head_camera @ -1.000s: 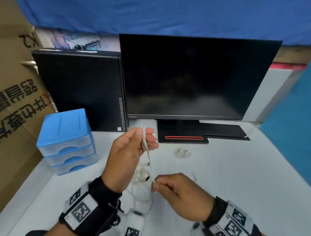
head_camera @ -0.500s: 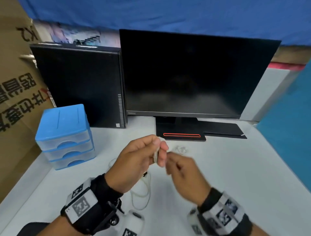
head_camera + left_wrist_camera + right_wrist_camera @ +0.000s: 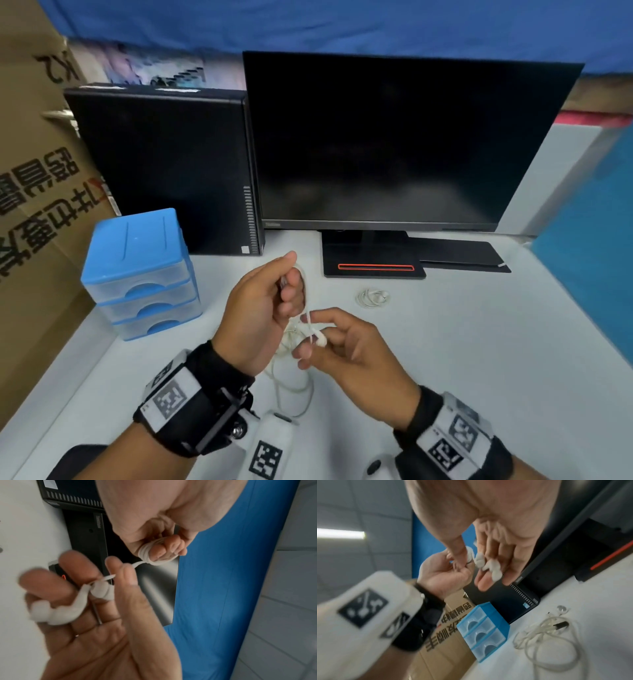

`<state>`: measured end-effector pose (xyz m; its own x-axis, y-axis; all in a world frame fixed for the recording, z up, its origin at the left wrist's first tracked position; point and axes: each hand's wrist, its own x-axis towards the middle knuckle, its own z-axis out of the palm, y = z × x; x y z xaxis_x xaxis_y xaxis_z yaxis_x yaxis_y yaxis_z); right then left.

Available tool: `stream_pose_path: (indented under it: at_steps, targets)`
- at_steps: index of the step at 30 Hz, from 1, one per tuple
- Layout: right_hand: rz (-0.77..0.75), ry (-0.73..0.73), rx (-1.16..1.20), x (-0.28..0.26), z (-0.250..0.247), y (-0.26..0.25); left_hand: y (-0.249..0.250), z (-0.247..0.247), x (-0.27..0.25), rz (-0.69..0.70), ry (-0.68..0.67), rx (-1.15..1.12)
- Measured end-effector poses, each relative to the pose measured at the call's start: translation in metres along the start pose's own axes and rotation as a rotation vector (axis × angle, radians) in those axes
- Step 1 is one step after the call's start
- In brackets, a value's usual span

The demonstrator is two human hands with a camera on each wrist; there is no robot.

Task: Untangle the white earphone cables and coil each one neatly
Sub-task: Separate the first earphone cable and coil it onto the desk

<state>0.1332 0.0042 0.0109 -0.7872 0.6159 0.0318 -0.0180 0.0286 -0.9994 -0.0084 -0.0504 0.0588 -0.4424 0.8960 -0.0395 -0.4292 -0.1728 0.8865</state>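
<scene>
Since half a second ago my right hand (image 3: 346,346) dropped, pinching the earbuds (image 3: 68,607); my left hand (image 3: 263,308) grips the limp, light cable (image 3: 147,553) coiled round its fingers, best held at the coil.

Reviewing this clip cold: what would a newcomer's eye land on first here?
First, the two hands meeting mid-desk: the left hand has white earphone cable wound in loops round its fingers, while the right hand pinches the earbud end. Behind them looms a dark monitor, with a blue drawer unit at the left. A coiled earphone lies near the monitor's base, and a loose one sprawls on the desk.
</scene>
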Motion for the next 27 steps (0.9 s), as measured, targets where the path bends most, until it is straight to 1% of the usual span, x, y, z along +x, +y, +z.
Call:
stream_pose_path:
  at_steps: [2,4,7,11,15,19,22,24,27]
  targets:
    - [0.068,-0.137,0.105,0.001,-0.007,-0.008,0.004,-0.001,0.000,-0.040,-0.028,-0.039]
    - [0.105,-0.212,0.130,0.001,-0.012,-0.016,0.006,-0.001,-0.001,-0.087,-0.066,-0.086]
    - [0.151,-0.227,0.240,0.001,-0.012,-0.019,0.006,-0.002,0.000,-0.152,-0.113,-0.127]
    - [0.212,-0.257,0.373,0.001,-0.010,-0.020,0.006,-0.003,0.002,-0.187,-0.107,-0.167]
    - [0.239,-0.234,0.404,0.003,-0.013,-0.022,0.007,-0.005,0.003,-0.212,-0.110,-0.243]
    - [0.219,-0.234,0.390,0.003,-0.013,-0.018,0.007,-0.005,0.005,-0.224,-0.117,-0.273]
    - [0.206,-0.217,0.356,0.004,-0.014,-0.015,0.012,-0.010,0.007,-0.203,-0.117,-0.283]
    - [0.174,-0.160,0.312,0.005,-0.015,-0.014,0.016,-0.014,0.007,-0.178,-0.122,-0.258]
    - [0.100,-0.020,0.247,0.009,-0.020,-0.016,0.019,-0.020,0.006,-0.130,-0.146,-0.119]
